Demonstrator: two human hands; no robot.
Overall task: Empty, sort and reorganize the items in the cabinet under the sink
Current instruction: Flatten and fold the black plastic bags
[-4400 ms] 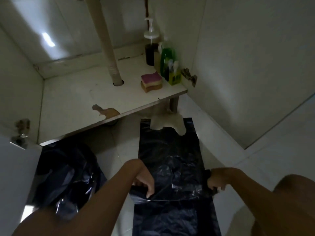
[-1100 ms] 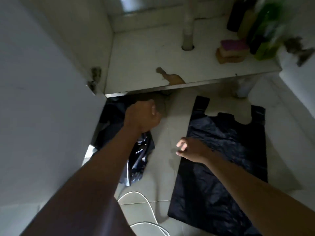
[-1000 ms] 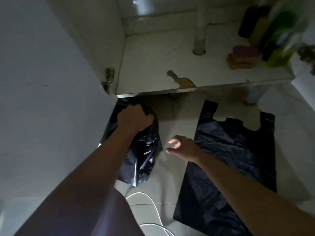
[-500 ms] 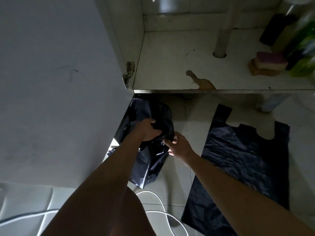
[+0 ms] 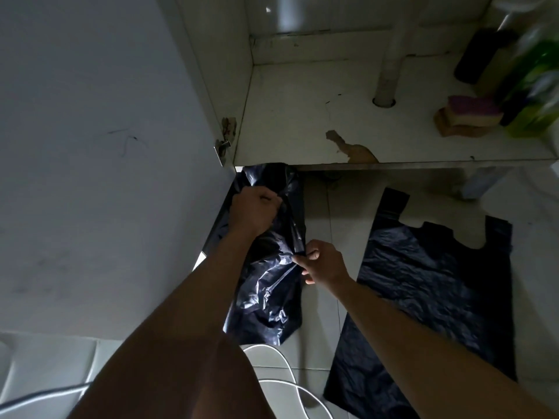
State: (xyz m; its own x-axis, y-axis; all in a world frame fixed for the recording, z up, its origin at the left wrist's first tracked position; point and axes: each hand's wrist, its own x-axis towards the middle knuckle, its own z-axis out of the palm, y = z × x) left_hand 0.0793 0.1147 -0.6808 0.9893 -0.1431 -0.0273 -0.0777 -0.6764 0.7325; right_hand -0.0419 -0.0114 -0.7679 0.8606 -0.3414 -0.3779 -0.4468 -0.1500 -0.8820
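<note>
- Dim cabinet shelf (image 5: pixel 302 116) holds sponges (image 5: pixel 469 114) and bottles (image 5: pixel 535 92), far right.
- Left grip (image 5: pixel 254 213) clenches the crumpled black bag (image 5: pixel 269 294) on the floor (image 5: pixel 341 213), left; right grip (image 5: pixel 325 263) pinches its edge.
- Flat bag (image 5: pixel 438 285) lies right; sorting looks unfinished.

Left hand (image 5: pixel 254 211) bare, right hand (image 5: pixel 325 263) bare; forearms (image 5: pixel 187 297) bare to frame edge; bare knee or thigh (image 5: pixel 211 388) at bottom.

cabinet floor (image 5: pixel 296 116) lies bare left of the drain pipe (image 5: pixel 390 65); bottles (image 5: pixel 532 86) (blurred) and sponges (image 5: pixel 469 116) crowd the right.
</note>
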